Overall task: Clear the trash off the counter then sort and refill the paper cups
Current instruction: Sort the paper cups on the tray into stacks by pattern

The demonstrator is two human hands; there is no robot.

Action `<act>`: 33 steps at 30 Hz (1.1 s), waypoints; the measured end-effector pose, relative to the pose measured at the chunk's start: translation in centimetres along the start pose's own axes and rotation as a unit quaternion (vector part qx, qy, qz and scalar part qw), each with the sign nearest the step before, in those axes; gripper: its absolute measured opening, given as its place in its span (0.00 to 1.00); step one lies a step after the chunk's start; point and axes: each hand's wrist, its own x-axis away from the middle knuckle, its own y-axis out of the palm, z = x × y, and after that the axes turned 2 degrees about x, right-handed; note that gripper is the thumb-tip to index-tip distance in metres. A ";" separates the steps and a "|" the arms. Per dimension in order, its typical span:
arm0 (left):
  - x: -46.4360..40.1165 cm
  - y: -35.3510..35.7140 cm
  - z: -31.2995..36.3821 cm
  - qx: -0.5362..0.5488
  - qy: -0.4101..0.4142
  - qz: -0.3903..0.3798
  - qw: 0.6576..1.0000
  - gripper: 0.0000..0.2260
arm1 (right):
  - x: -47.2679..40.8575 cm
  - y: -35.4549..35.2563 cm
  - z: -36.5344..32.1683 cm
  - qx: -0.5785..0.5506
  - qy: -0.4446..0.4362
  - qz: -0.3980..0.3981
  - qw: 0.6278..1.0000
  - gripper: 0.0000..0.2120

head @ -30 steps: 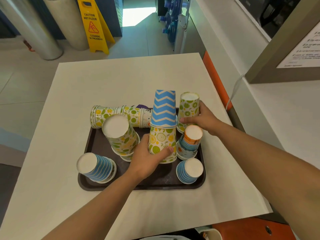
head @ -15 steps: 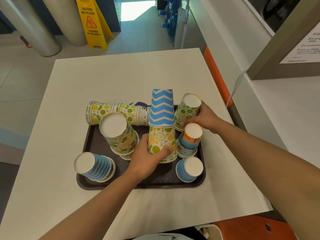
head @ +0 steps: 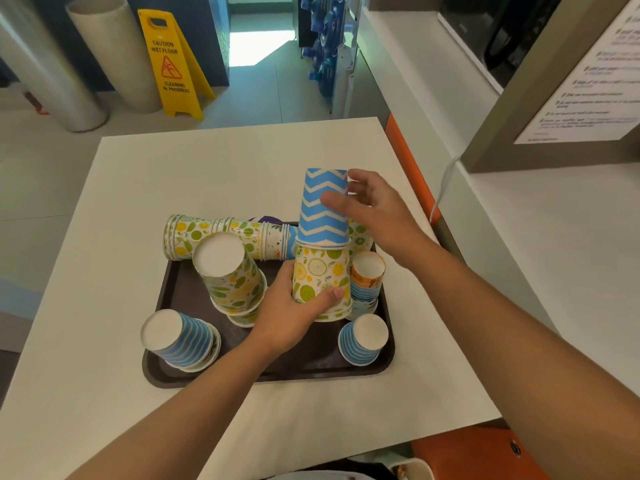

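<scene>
A dark brown tray on the white table carries upside-down paper cups. At its centre stands a fruit-print cup stack, and my left hand grips its lower part. A blue zigzag cup sits inverted on top of that stack. My right hand wraps it, thumb across the front and fingers behind. A fruit-print stack lies on its side over the tray's far edge. Another fruit-print stack leans at centre left. Blue striped cups stand at front left and front right. An orange-topped stack stands at right.
A fruit-print cup is partly hidden behind my right wrist. A white counter runs along the right with a cable. A yellow wet-floor sign and two pillars stand on the floor beyond the table.
My right hand let go of the fruit-print cup at the tray's far right and rose to the blue zigzag cup. My left hand kept its grip on the centre stack.
</scene>
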 end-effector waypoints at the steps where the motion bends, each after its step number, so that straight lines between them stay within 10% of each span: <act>1: 0.2 0.1 0.3 0.000 0.005 -0.008 1.000 0.30 | 0.2 0.7 -0.2 0.007 0.019 -0.023 1.000 0.34; 33: 3.8 -0.3 1.2 0.036 -0.021 -0.034 0.999 0.31 | 1.4 3.5 0.9 -0.149 0.069 -0.072 0.984 0.10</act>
